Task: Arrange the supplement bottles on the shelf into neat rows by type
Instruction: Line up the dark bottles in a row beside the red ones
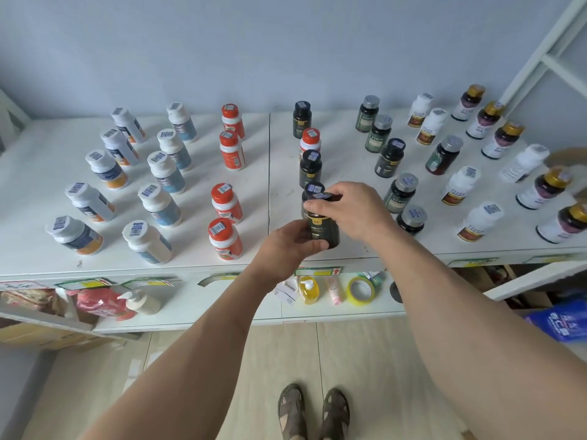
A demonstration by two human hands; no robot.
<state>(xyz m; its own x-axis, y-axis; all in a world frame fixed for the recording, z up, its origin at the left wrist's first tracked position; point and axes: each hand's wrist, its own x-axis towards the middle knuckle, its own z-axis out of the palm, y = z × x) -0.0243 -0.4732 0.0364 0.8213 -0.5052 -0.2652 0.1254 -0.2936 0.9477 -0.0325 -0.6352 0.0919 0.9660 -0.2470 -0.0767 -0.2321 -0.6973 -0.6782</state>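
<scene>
Two hands: both are engaged on one black bottle [321, 228] at the front edge of the white shelf [190, 249].
Left hand [287, 246]: curled round the bottle's lower body.
Right hand [351, 208]: fingers are pinched on the cap from above.
Black row: three black bottles and one red-capped bottle [310, 141] are lined up directly behind.
Red column [226, 204]: stood just left of the seam.
Lower shelf: a yellow tape roll [360, 291] is noted.
</scene>
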